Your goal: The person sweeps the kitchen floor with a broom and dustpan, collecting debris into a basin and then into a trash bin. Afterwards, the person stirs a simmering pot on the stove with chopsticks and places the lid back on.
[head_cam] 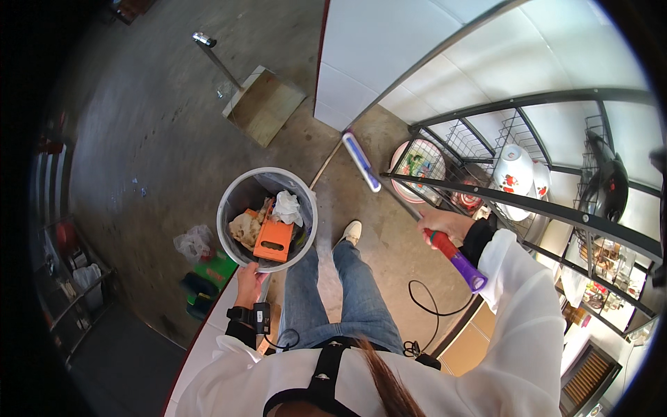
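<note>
My left hand (249, 285) grips the near rim of a round grey waste bin (223, 208) with a liner inside. The bin holds an orange box (274, 241), a crumpled white tissue (287, 208) and some tan crumpled waste (245, 229). In my right hand (447, 228) is a long-handled floor tool, its red and purple grip (452, 255) running back towards my forearm. Its white and purple head (361, 162) points forward and left, near the foot of the tiled wall. Whether it is a broom or a squeegee, I cannot tell.
At right stands a black metal rack (526, 200) with white bowls (513, 167) and a black pan (604, 182). A patterned basin (398, 161) sits under it. What looks like a platform scale (268, 107) stands ahead. A plastic bag (194, 244) lies left of the bin. A black cable (436, 315) loops nearby.
</note>
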### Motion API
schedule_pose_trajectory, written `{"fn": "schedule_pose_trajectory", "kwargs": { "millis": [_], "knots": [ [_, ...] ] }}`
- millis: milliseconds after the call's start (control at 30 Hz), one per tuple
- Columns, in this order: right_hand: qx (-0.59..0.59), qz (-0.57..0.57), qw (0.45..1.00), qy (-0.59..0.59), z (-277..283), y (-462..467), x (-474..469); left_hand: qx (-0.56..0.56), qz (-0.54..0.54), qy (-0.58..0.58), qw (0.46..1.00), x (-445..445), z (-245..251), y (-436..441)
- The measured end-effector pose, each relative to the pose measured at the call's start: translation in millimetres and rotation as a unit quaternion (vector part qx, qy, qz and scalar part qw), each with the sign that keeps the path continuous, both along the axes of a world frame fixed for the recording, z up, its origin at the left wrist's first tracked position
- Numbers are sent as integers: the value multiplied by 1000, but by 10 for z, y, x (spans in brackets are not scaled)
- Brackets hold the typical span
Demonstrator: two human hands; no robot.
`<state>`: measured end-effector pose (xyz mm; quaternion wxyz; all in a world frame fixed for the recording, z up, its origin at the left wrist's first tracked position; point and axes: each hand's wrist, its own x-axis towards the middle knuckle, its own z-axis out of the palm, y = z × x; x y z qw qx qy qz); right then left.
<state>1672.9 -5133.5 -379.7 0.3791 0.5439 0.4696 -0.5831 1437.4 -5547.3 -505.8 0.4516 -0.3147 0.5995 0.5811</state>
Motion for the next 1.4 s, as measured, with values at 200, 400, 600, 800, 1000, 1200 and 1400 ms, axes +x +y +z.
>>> {"fn": "schedule_pose_trajectory", "kwargs": {
  "millis": [200,400,600,800,1000,1200,1400],
  "knots": [
    [-100,-277,954,59,622,-250,498,9,-4,1,1000,-60,94,53],
    [-136,-434,871,185,893,-509,595,-3,-41,20,999,-98,99,49],
    [-74,-422,858,284,411,-48,247,-4,-59,31,998,-65,114,65],
    [-80,-436,753,486,106,316,-36,1,-26,29,999,75,228,88],
    [350,-220,867,277,177,547,-154,-10,-6,10,1000,130,312,151],
    [373,-543,615,433,433,623,-362,-24,-3,2,1000,101,285,110],
    [393,-519,588,480,567,782,-459,-19,-19,11,1000,31,202,67]
  ]
}}
